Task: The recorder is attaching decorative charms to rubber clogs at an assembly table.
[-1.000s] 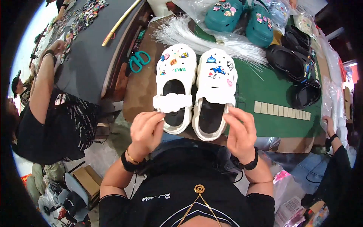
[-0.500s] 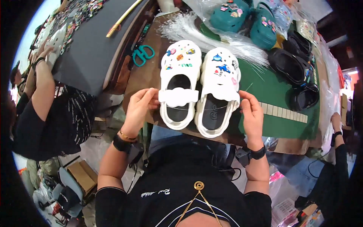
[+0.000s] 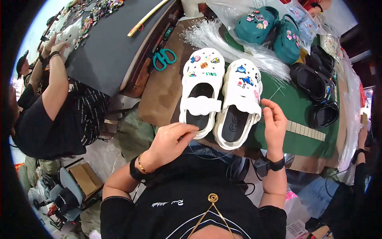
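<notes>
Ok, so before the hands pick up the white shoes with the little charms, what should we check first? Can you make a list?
1. Both white clogs lie side by side on the table: ok.
2. Left hand is empty, fingertips at the heel of the left clog: ok.
3. Right hand is empty and open beside the right clog's strap: ok.
4. Charms on both toes look in place: ok, though whether they sit tight cannot tell.
5. Room around the pair: the clear plastic strands touch the toes and the green scissors lie near, not ok.
6. Grip on either clog: not ok, neither hand has closed on one.
</notes>
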A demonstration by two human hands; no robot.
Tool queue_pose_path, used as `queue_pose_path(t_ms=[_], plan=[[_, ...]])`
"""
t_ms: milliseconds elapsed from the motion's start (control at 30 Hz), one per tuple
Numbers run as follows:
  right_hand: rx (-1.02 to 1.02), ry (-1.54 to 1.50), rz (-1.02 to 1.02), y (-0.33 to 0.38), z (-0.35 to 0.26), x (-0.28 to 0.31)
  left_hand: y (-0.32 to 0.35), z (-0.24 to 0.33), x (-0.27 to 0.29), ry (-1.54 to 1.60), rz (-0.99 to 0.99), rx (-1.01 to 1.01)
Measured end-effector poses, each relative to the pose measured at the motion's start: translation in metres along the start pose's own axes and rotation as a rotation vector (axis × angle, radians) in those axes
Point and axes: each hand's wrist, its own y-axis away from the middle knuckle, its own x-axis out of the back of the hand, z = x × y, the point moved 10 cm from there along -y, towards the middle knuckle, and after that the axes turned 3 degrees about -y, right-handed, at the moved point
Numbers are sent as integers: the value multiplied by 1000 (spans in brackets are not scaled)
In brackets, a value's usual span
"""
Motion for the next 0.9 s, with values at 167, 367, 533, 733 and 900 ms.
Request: queue_pose_path(t_ms=[167, 367, 533, 733, 900], plan=[[195, 99, 10, -7, -43, -1, -23, 11, -6, -166, 58, -58], [433, 250, -70, -18, -101, -22, -46, 22, -35, -385, 51, -196], [414, 337, -316, -32, -115, -63, -58, 30, -39, -543, 69, -261], [360, 409, -428, -45, -108, -104, -61, 33, -44, -614, 43, -288], [401, 481, -424, -47, -105, -123, -62, 32, -45, -648, 65, -309]])
